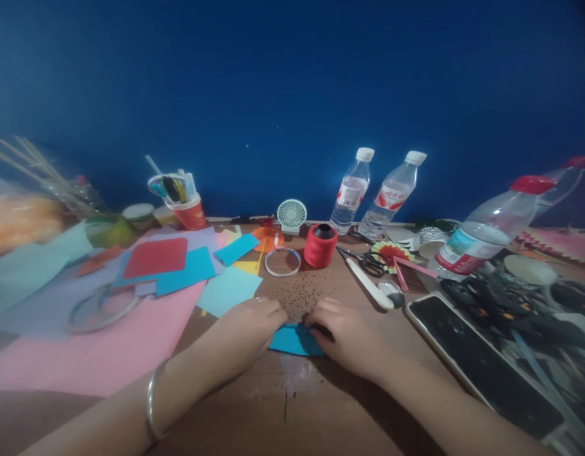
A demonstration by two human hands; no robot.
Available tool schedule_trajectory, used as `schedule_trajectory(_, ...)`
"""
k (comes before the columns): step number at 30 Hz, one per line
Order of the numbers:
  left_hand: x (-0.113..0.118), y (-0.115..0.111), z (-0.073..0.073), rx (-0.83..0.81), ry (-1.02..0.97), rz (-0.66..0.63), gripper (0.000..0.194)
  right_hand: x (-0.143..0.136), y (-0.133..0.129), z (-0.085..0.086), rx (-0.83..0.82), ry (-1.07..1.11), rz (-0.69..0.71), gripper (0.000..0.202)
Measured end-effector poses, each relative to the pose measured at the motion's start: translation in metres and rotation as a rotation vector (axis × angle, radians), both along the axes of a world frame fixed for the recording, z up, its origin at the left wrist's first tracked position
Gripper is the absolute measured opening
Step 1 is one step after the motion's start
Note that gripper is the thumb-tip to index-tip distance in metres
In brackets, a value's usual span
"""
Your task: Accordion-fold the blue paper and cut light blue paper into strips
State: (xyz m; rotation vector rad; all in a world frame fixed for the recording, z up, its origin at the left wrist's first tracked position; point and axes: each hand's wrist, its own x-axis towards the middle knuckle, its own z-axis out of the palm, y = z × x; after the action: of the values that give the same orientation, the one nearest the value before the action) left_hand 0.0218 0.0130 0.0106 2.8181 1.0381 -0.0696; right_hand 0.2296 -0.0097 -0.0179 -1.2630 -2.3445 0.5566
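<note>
A folded piece of blue paper (296, 341) lies on the table close in front of me. My left hand (252, 326) grips its left end, fingers curled over the edge. At the other end, my right hand (342, 329) closes on the paper with thumb and fingers bent. Just beyond both hands, many small dark specks (302, 291) are scattered on the wood. Past them stand a red spool of thread (321, 247) and a pale ring-shaped roll of tape (283, 273). The fingertips are partly hidden behind the hands.
Coloured paper sheets (178, 323) cover the left side, near a red cup of pens (190, 215). Scissors (373, 263), a white-handled knife (368, 285) and a phone (482, 367) lie right. Water bottles (352, 193) and a small fan (291, 215) stand by the blue wall.
</note>
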Motion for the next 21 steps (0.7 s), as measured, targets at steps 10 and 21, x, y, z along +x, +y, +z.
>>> schedule_trajectory(10, -0.0006, -0.0013, -0.0045, 0.122, 0.058, -0.086, 0.015, 0.0000, -0.0020, -0.0054, 0.113, -0.104, 0.084, 0.009)
schedule_trajectory(21, 0.0023, -0.0089, -0.0032, 0.266, 0.126, -0.166, 0.019, 0.0024, -0.0047, -0.0029, 0.346, -0.366, 0.194, 0.016)
